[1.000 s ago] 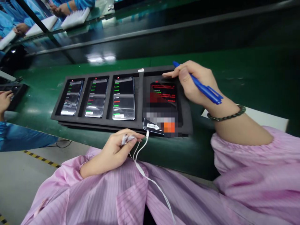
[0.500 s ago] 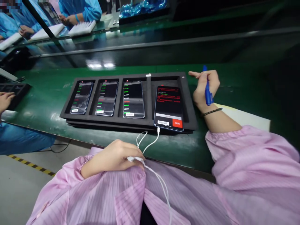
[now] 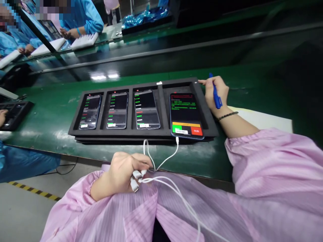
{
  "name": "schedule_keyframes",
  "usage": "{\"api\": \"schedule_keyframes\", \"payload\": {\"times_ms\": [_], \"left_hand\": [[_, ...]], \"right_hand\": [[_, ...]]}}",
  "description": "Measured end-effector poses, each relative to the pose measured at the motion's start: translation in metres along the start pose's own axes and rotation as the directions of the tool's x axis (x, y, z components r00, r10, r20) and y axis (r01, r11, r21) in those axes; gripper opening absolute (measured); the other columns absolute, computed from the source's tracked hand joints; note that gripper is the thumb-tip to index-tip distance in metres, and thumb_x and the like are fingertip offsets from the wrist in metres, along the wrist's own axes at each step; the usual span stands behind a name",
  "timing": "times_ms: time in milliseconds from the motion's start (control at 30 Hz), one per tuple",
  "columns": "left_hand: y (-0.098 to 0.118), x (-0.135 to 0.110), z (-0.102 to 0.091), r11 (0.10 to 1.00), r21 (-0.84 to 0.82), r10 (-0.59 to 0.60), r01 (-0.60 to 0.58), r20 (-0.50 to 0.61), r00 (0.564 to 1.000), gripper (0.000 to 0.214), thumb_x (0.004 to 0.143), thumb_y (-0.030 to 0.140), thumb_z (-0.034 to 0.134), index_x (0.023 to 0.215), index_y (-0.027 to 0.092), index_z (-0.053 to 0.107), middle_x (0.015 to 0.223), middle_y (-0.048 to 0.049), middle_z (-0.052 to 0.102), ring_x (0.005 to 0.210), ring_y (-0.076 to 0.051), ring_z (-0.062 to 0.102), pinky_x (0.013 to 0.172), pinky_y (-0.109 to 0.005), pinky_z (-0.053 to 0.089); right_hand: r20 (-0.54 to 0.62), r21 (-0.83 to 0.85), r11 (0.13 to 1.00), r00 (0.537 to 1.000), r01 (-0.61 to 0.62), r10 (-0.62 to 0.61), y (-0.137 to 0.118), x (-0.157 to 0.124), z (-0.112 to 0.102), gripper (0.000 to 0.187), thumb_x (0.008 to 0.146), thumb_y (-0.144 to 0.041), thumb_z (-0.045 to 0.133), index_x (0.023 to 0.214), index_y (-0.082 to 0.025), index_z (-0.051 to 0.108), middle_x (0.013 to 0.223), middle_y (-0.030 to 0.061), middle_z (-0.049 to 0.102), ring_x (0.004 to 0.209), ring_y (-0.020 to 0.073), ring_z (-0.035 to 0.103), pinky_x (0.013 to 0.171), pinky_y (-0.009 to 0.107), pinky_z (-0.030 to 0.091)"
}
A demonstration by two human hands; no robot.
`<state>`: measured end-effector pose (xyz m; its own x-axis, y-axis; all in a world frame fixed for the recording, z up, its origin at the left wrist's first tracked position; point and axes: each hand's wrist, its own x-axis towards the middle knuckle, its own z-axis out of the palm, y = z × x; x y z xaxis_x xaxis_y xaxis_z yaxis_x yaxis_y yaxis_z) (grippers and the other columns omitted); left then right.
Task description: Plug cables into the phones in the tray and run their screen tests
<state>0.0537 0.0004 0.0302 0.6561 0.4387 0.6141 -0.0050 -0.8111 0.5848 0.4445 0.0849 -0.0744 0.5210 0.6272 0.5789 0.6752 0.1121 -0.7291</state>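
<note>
My left hand point(image 3: 126, 169) is closed around white USB cables point(image 3: 174, 188) in front of my lap, several connectors poking out below the fingers. One cable plug point(image 3: 177, 140) sits in the bottom end of a smartphone point(image 3: 185, 114), which lies tilted in the right compartment of a black foam tray point(image 3: 114, 132). That screen shows green text above green, orange and red blocks. Three more phones, a left one point(image 3: 90, 111), a second point(image 3: 117, 110) and a third point(image 3: 147, 109), lie in the other compartments. My right hand point(image 3: 219, 90) grips a blue pen point(image 3: 215, 95) beside the tray's right end.
A white sheet point(image 3: 264, 121) lies under my right forearm on the green table point(image 3: 58, 101). Another black tray point(image 3: 19, 116) with a person's hand point(image 3: 2, 117) is at the left. Across the line, people in blue work at white trays point(image 3: 84, 41); blue plastic point(image 3: 145, 16) lies nearby.
The plugged-in phone's screen went from red text to mostly green, with green and orange blocks added. My left hand turned, exposing more connectors. My right hand shifted slightly left against the tray.
</note>
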Motion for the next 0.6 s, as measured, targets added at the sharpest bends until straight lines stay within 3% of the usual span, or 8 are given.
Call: {"api": "schedule_keyframes", "payload": {"times_ms": [67,200,367,433,533,600], "left_hand": [[0.003,0.007,-0.002,1.0,0.016,0.019,-0.02,0.051,0.999,0.021,0.103,0.035,0.05,0.088,0.021,0.054,0.077,-0.0023,0.077,0.057,-0.013,0.072,0.05,-0.02,0.05],[0.008,0.019,-0.003,0.997,0.043,0.063,-0.069,0.132,0.989,0.018,0.098,0.022,0.055,0.086,0.016,0.066,0.077,-0.0029,0.078,0.053,-0.011,0.068,0.048,-0.022,0.047],[0.005,0.028,-0.001,0.984,-0.155,0.093,-0.082,0.067,0.993,0.014,0.1,0.027,0.058,0.094,0.016,0.064,0.088,-0.0037,0.079,0.063,-0.011,0.072,0.052,-0.021,0.048],[0.001,0.033,-0.001,0.978,-0.194,0.096,-0.078,0.088,0.991,0.017,0.102,0.029,0.053,0.094,0.017,0.062,0.088,-0.0033,0.079,0.064,-0.009,0.072,0.052,-0.02,0.048],[-0.008,0.04,-0.001,0.978,-0.204,0.097,-0.05,0.229,0.969,0.022,0.103,0.029,0.048,0.091,0.018,0.062,0.087,-0.0035,0.079,0.065,-0.009,0.073,0.054,-0.019,0.049],[-0.015,0.044,-0.001,0.964,-0.257,0.125,-0.063,0.232,0.965,0.02,0.102,0.03,0.051,0.088,0.018,0.06,0.085,-0.004,0.079,0.066,-0.009,0.073,0.054,-0.018,0.05]], "right_hand": [[0.009,-0.017,1.0,1.0,-0.003,0.003,0.0,0.0,0.0,0.043,0.096,-0.061,0.041,0.079,-0.022,0.049,0.094,0.0113,0.075,0.096,0.0236,0.071,0.087,0.038,0.055],[0.02,-0.053,0.999,1.0,-0.008,0.009,0.0,0.001,-0.001,0.042,0.095,-0.06,0.041,0.078,-0.023,0.05,0.095,0.0107,0.075,0.093,0.0223,0.071,0.082,0.036,0.055],[0.033,-0.101,0.995,0.999,-0.018,0.021,-0.001,0.0,-0.001,0.049,0.094,-0.066,0.037,0.078,-0.023,0.053,0.094,0.0112,0.075,0.089,0.0228,0.07,0.079,0.035,0.054],[0.04,-0.12,0.993,0.999,-0.021,0.026,-0.003,-0.001,-0.001,0.054,0.091,-0.073,0.036,0.077,-0.023,0.053,0.092,0.011,0.075,0.087,0.024,0.07,0.077,0.036,0.054],[0.053,-0.147,0.989,0.998,-0.016,0.024,-0.004,0.001,-0.002,0.069,0.082,-0.089,0.032,0.073,-0.024,0.053,0.086,0.0116,0.073,0.08,0.0269,0.07,0.07,0.039,0.053],[0.067,-0.167,0.986,0.998,-0.006,0.017,-0.005,0.003,-0.002,0.078,0.073,-0.099,0.027,0.069,-0.025,0.053,0.075,0.0106,0.069,0.068,0.0265,0.066,0.062,0.039,0.049]]}}
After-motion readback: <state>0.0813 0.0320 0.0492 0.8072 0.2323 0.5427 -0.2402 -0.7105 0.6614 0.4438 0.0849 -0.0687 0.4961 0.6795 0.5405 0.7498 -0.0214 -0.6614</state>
